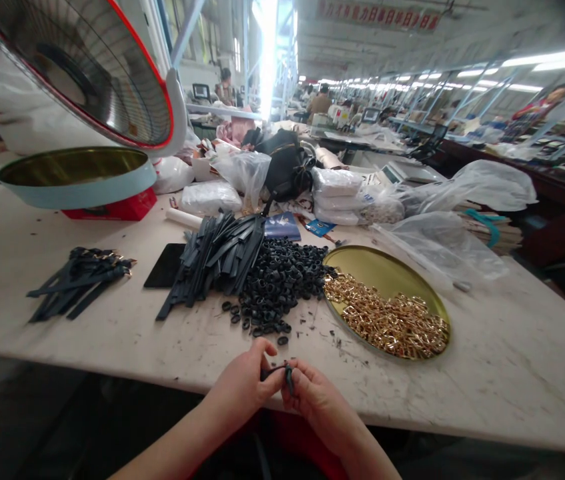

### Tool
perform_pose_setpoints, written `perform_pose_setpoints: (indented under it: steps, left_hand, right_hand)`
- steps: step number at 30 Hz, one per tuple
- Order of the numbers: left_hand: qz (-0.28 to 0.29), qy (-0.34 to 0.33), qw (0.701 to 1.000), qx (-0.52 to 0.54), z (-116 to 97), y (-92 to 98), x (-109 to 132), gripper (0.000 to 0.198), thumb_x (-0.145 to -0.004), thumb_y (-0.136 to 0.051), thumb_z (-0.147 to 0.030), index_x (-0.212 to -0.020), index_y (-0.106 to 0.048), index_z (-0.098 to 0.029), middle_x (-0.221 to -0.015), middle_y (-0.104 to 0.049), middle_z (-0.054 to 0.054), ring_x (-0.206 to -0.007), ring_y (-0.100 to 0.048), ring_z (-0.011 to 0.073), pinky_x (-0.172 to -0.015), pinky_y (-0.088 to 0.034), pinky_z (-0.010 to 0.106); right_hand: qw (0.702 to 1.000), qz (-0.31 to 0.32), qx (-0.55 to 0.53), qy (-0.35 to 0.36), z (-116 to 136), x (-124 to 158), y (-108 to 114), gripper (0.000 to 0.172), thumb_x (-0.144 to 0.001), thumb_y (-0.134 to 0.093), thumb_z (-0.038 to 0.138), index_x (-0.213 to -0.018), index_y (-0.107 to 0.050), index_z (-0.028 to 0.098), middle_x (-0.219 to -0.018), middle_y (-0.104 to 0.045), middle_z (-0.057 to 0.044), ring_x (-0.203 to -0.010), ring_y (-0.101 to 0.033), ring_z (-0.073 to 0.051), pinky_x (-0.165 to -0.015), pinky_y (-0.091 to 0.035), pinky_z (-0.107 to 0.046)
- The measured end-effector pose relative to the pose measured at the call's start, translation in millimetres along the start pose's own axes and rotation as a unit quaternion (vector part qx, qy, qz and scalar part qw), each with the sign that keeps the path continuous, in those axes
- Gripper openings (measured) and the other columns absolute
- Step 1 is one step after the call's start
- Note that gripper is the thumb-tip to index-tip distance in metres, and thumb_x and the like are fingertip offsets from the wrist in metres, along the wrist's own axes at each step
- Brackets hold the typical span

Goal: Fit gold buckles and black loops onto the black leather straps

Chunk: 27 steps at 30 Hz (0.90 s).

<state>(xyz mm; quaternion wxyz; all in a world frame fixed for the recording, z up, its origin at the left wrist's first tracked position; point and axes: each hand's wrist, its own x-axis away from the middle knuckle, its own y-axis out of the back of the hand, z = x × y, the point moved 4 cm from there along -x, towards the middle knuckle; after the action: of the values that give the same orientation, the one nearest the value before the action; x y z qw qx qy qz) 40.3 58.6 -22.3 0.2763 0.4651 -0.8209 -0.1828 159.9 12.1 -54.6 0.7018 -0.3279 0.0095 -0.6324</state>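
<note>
My left hand [245, 381] and my right hand [312, 393] meet at the table's near edge, both pinched on a thin black strap [279, 371] with a small black loop at the fingertips. Just beyond them lies a heap of black rubber loops [277, 283]. A pile of loose black straps [217, 257] rests left of the heap. To the right, a gold round tray [387, 270] holds several gold metal buckles [392, 323]. At the far left lies a bundle of finished straps with buckles [79, 280].
A fan heater [77, 73] over a round tin [77, 177] stands at the back left. Plastic bags [442, 233] and a black bag [287, 167] crowd the back. A black flat card [165, 265] lies by the straps. Other workers sit far behind.
</note>
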Motion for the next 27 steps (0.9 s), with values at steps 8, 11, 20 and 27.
perform_pose_setpoints:
  steps: [8, 11, 20, 27]
  left_hand:
    - [0.086, -0.013, 0.995, 0.05, -6.0, 6.3, -5.1, 0.018, -0.073, -0.048, -0.027, -0.083, -0.06, -0.017, -0.076, -0.063, 0.0, -0.071, -0.054, 0.0151, -0.06, -0.037, 0.021]
    - [0.126, -0.033, 0.983, 0.129, -12.7, 7.8, -0.5, 0.024, -0.072, -0.046, -0.019, -0.091, -0.061, -0.017, -0.083, -0.064, 0.0, -0.076, -0.054, 0.0143, -0.067, -0.04, 0.021]
    - [0.2, 0.009, 0.917, 0.345, -4.4, -3.5, 10.7, 0.037, -0.072, -0.053, -0.021, -0.109, -0.05, -0.016, -0.078, -0.061, 0.001, -0.064, -0.054, 0.0104, -0.063, -0.042, 0.023]
    - [0.187, 0.031, 0.933, 0.307, -6.6, -3.5, 21.6, 0.035, -0.073, -0.055, -0.031, -0.104, -0.049, -0.016, -0.065, -0.06, -0.003, -0.055, -0.054, 0.0094, -0.058, -0.04, 0.021]
  right_hand:
    - [0.993, -0.064, 0.082, 0.052, 4.6, -11.7, 12.5, 0.027, -0.073, -0.058, 0.042, -0.066, -0.049, 0.018, -0.064, -0.051, 0.002, -0.062, -0.047, -0.012, -0.064, -0.038, -0.025]
    - [0.974, -0.134, 0.152, 0.099, 8.7, -13.8, 16.5, 0.03, -0.07, -0.059, 0.043, -0.062, -0.04, 0.021, -0.056, -0.046, 0.005, -0.055, -0.045, -0.011, -0.058, -0.038, -0.025]
    - [0.967, -0.075, 0.228, 0.083, 18.1, -0.5, 6.1, 0.024, -0.073, -0.053, 0.043, -0.076, -0.05, 0.019, -0.053, -0.05, 0.005, -0.046, -0.042, -0.009, -0.047, -0.033, -0.022]
    - [0.917, -0.044, 0.354, 0.178, 22.7, 23.1, 1.1, 0.015, -0.08, -0.047, 0.035, -0.079, -0.053, 0.021, -0.065, -0.053, 0.002, -0.06, -0.048, -0.012, -0.057, -0.037, -0.023]
